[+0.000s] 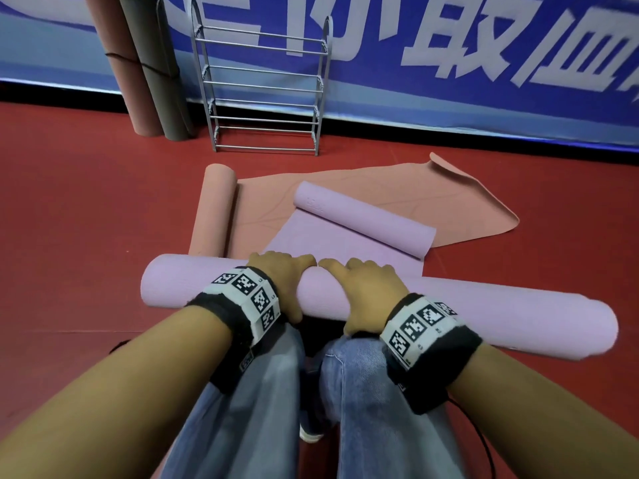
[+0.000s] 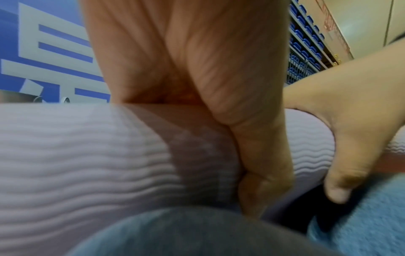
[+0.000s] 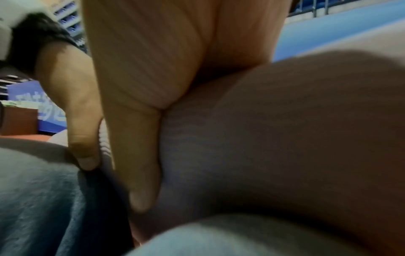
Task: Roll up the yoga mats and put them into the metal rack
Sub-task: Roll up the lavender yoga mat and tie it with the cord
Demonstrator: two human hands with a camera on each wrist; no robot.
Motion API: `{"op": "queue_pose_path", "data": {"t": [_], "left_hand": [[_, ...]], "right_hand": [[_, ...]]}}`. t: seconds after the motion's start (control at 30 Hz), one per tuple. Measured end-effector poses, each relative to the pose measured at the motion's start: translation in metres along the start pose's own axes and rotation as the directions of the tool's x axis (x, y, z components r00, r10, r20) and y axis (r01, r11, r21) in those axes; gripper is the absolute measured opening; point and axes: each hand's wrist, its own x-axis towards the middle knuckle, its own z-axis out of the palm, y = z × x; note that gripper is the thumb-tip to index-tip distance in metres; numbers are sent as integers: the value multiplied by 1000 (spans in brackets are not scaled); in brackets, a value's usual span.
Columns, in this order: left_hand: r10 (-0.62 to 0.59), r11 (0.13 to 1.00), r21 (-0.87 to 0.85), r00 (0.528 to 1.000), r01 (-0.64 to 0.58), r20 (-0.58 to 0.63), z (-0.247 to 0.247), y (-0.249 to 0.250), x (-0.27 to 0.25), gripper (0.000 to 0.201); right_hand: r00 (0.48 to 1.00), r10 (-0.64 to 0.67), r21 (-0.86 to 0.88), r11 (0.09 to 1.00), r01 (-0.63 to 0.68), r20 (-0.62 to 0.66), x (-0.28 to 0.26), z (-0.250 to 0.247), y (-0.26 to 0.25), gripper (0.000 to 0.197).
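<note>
A lilac yoga mat roll [image 1: 484,312] lies across the floor just in front of my knees. My left hand [image 1: 281,281] and right hand [image 1: 363,292] grip its middle side by side, fingers curled over the top and thumbs on the near side. The left wrist view shows the ribbed lilac roll [image 2: 76,147] under my left hand [image 2: 219,104]; the right wrist view shows the roll [image 3: 285,138] against my right hand [image 3: 142,138]. The mat's far end forms a second lilac roll [image 1: 363,219]. The metal rack [image 1: 266,91] stands empty against the banner wall.
A salmon mat [image 1: 397,195] lies partly unrolled beneath the lilac one, its rolled end [image 1: 212,209] at the left. Two rolled mats, salmon [image 1: 121,63] and grey-brown [image 1: 155,63], lean upright against the blue banner left of the rack. Red floor surrounds everything.
</note>
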Motion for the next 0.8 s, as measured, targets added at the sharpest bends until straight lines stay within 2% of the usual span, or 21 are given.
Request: {"op": "queue_pose_path", "data": {"t": [0.13, 0.33, 0.4, 0.47, 0.5, 0.53, 0.57, 0.6, 0.7, 0.77, 0.8], "left_hand": [[5, 1000, -24, 998, -4, 67, -7, 2, -1, 70], [50, 999, -13, 998, -50, 34, -25, 5, -9, 53], [89, 992, -93, 993, -81, 84, -33, 4, -11, 48], [187, 951, -290, 950, -110, 251, -45, -1, -11, 46], [267, 919, -372, 901, -132, 341, -51, 0, -11, 46], [325, 899, -408, 867, -158, 378, -56, 2, -13, 45], [329, 909, -373, 868, -185, 372, -58, 5, -16, 43], [282, 926, -346, 888, -152, 363, -58, 7, -18, 47], [208, 944, -314, 920, -101, 332, -45, 11, -24, 75], [144, 985, -120, 976, -125, 166, -38, 13, -31, 92], [134, 991, -6, 987, -134, 85, -34, 14, -35, 99]], "right_hand": [[998, -31, 67, 997, 34, -53, -1, -7, 5, 98], [996, -68, 150, 986, 76, -58, -15, -28, 17, 92], [996, -89, 238, 967, 92, -24, -21, -37, 23, 92], [992, -126, 324, 939, 113, 20, -27, -49, 32, 90], [988, -145, 354, 928, 118, 50, -28, -54, 36, 88], [984, -162, 379, 917, 120, 80, -29, -58, 39, 87], [978, -179, 404, 907, 123, 104, -28, -60, 40, 85], [975, -188, 422, 899, 121, 121, -27, -58, 40, 84], [973, -182, 449, 888, 101, 142, -20, -39, 36, 85], [974, -169, 473, 878, 78, 154, -15, -30, 38, 88], [973, -165, 489, 870, 66, 163, -13, -29, 40, 89]]}}
